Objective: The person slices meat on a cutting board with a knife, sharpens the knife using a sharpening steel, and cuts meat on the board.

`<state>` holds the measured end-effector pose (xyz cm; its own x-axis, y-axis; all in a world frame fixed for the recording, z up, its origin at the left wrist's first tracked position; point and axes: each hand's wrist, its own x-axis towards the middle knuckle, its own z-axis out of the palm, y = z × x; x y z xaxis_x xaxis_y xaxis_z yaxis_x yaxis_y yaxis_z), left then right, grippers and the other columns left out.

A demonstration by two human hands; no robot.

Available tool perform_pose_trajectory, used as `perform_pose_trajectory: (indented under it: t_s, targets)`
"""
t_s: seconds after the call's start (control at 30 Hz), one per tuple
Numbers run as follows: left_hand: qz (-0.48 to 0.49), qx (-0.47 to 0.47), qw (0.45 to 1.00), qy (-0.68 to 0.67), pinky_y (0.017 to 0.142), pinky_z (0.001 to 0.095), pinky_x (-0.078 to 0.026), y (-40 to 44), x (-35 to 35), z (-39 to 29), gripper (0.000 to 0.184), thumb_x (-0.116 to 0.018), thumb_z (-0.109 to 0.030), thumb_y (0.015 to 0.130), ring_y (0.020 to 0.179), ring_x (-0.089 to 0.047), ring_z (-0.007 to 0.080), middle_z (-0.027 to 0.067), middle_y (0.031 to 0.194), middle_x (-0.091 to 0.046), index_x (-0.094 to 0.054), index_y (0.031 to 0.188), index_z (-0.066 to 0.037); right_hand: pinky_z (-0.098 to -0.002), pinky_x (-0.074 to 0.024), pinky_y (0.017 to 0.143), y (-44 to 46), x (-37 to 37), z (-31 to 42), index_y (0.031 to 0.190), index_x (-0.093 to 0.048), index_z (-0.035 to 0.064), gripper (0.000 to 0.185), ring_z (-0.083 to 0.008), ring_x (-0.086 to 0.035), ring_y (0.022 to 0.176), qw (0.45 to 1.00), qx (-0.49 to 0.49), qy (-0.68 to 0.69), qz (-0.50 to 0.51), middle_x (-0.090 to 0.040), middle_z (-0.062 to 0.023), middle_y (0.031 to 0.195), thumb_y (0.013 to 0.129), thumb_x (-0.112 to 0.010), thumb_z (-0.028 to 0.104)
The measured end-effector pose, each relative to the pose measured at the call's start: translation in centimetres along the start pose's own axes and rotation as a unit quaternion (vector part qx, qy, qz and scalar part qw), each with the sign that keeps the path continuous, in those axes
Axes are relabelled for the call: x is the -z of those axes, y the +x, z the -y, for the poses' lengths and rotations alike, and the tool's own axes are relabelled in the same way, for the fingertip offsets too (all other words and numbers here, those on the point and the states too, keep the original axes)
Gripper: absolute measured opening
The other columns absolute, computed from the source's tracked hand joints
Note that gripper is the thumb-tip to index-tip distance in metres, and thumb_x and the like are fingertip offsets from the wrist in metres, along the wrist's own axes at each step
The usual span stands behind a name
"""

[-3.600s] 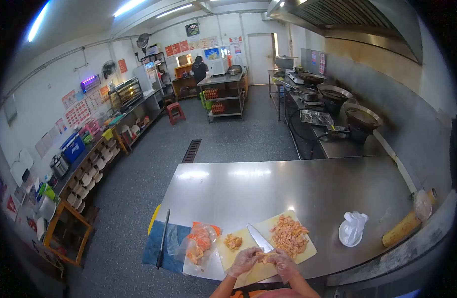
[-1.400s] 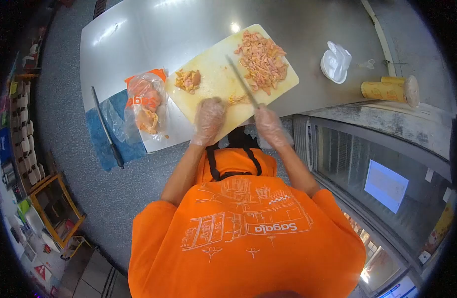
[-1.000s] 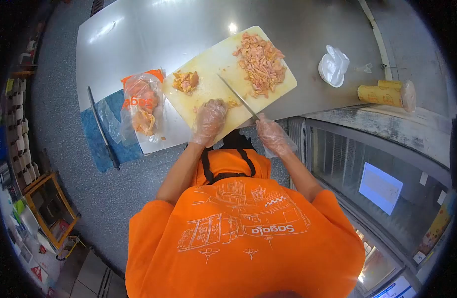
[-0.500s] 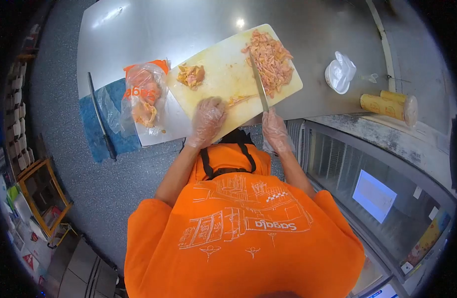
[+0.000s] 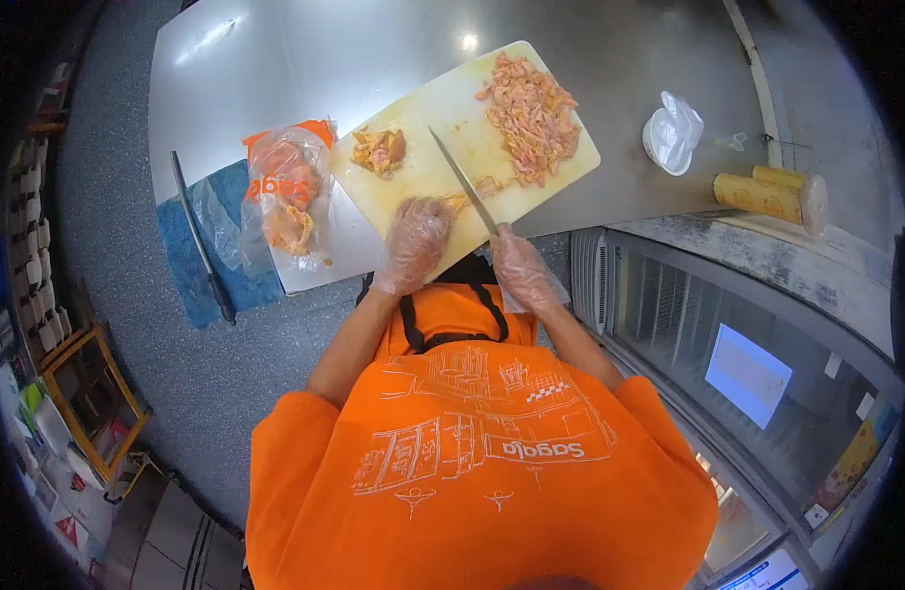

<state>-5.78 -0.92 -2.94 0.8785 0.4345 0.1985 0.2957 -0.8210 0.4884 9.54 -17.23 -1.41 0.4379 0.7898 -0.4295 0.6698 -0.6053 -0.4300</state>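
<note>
The greatest risk appears to lie at the curled, gloved left hand (image 5: pixel 416 244), since the knife (image 5: pixel 462 180) is held across the cutting board (image 5: pixel 457 108) with its blade close by those fingers. The strip of meat (image 5: pixel 456 202) is steadied at its near end by the left hand, though whether it is pinched or merely pressed cannot be told; part of it lies beside the blade. If the wet meat were to slide, or a fingertip were left extended, the glove or the skin beneath could be nicked. The knife's handle is gripped by the right hand (image 5: pixel 521 267), and because that glove looks loose and slick, the handle could be turned in the grip and the cut sent astray. The board is set aslant, with its near corner apparently reaching past the edge of the desk (image 5: pixel 295 79); it could be tipped or shifted if weight were put there. With a wide sweep, bits might be pushed from the pile of cut meat (image 5: pixel 531 118) at the far right, or from the small heap of meat (image 5: pixel 379 152) at the left.
</note>
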Motion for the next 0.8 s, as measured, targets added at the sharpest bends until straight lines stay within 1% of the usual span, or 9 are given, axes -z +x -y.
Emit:
perform_pose_trajectory:
  t_s: [0.13, 0.33, 0.43, 0.47, 0.53, 0.6, 0.63, 0.77, 0.8]
  targets:
    - [0.013, -0.007, 1.000, -0.004, 0.099, 0.0442, -0.046, -0.1, -0.2, 0.2, 0.017, -0.060, -0.011, 0.084, 0.105, -0.061, 0.0316, 0.0133, 0.104, -0.062, -0.065, 0.100, -0.005, -0.0590, -0.0492, 0.071, 0.0, 2.2, -0.4, 0.110, -0.051, 0.0003, 0.025, -0.0504, -0.065, 0.081, 0.992, -0.101, 0.028, -0.073, -0.065, -0.0312, 0.081, 0.106, -0.045, 0.024]
    - [0.023, -0.001, 1.000, 0.005, 0.099, 0.0439, -0.047, 0.0, -0.1, 0.0, 0.018, -0.061, -0.011, 0.083, 0.110, -0.060, 0.0311, 0.0128, 0.109, -0.061, -0.064, 0.100, -0.005, -0.0642, -0.0455, 0.069, -2.8, 0.8, -0.3, 0.112, -0.047, 0.0005, 0.024, -0.0558, -0.063, 0.077, 0.997, -0.069, 0.027, 0.025, -0.063, -0.0345, 0.081, 0.107, -0.042, 0.024]
    - [0.027, 0.009, 0.999, 0.027, 0.097, 0.0428, -0.048, -0.1, 0.0, -0.3, 0.017, -0.060, -0.011, 0.084, 0.110, -0.060, 0.0295, 0.0115, 0.108, -0.062, -0.065, 0.100, -0.006, -0.0653, -0.0460, 0.069, -2.9, -0.3, -0.3, 0.115, -0.046, 0.0039, 0.018, -0.0561, -0.063, 0.077, 0.992, -0.123, 0.037, 0.018, -0.063, -0.0353, 0.081, 0.106, -0.042, 0.020]
    - [0.028, 0.012, 0.999, 0.040, 0.097, 0.0423, -0.048, 0.0, 0.0, -0.3, 0.017, -0.060, -0.012, 0.085, 0.110, -0.060, 0.0288, 0.0110, 0.107, -0.062, -0.065, 0.100, -0.006, -0.0651, -0.0467, 0.069, -1.1, -2.8, -2.4, 0.116, -0.046, 0.0041, 0.018, -0.0563, -0.062, 0.080, 0.998, -0.004, 0.014, -0.055, -0.063, -0.0355, 0.083, 0.105, -0.042, 0.018]
    - [0.034, 0.011, 0.997, 0.074, 0.092, 0.0410, -0.047, -0.1, -1.4, 0.4, 0.021, -0.059, -0.014, 0.084, 0.108, -0.060, 0.0272, 0.0102, 0.105, -0.062, -0.066, 0.103, -0.007, -0.0640, -0.0492, 0.070, 6.1, 0.0, 2.5, 0.116, -0.047, -0.0008, 0.020, -0.0555, -0.063, 0.084, 0.996, -0.050, 0.057, -0.051, -0.064, -0.0345, 0.088, 0.102, -0.043, 0.012]
    - [0.060, -0.002, 0.994, 0.089, 0.089, 0.0402, -0.047, -1.4, -1.8, -0.2, 0.024, -0.059, -0.015, 0.083, 0.106, -0.060, 0.0258, 0.0094, 0.104, -0.062, -0.066, 0.105, -0.007, -0.0583, -0.0526, 0.073, 14.4, -2.3, 1.3, 0.109, -0.052, -0.0045, 0.019, -0.0482, -0.067, 0.083, 0.989, 0.078, -0.007, -0.128, -0.066, -0.0335, 0.092, 0.102, -0.043, 0.011]
    - [0.064, -0.011, 0.993, 0.096, 0.088, 0.0401, -0.047, -1.0, -1.5, -0.2, 0.025, -0.059, -0.015, 0.083, 0.106, -0.060, 0.0252, 0.0090, 0.103, -0.062, -0.066, 0.106, -0.007, -0.0538, -0.0525, 0.070, 18.8, -2.8, 1.8, 0.107, -0.053, -0.0017, 0.016, -0.0439, -0.065, 0.079, 0.984, 0.094, -0.036, -0.145, -0.064, -0.0283, 0.091, 0.099, -0.049, 0.011]
    - [-0.008, -0.024, 0.996, 0.085, 0.087, 0.0392, -0.047, -1.3, -2.1, 0.2, 0.026, -0.059, -0.015, 0.082, 0.104, -0.061, 0.0237, 0.0082, 0.103, -0.063, -0.067, 0.106, -0.007, -0.0505, -0.0514, 0.068, 22.6, -0.1, 3.2, 0.108, -0.055, -0.0001, 0.017, -0.0407, -0.064, 0.076, 0.985, 0.113, 0.035, -0.122, -0.060, -0.0258, 0.100, 0.099, -0.054, 0.014]
    - [0.013, -0.006, 0.998, 0.065, 0.086, 0.0398, -0.047, -1.1, -2.7, 0.3, 0.024, -0.060, -0.015, 0.083, 0.099, -0.062, 0.0243, 0.0078, 0.099, -0.063, -0.066, 0.105, -0.008, -0.0516, -0.0527, 0.068, 21.5, 0.1, 2.7, 0.107, -0.054, -0.0010, 0.018, -0.0418, -0.065, 0.077, 0.968, 0.172, -0.001, -0.183, -0.062, -0.0276, 0.096, 0.100, -0.052, 0.015]
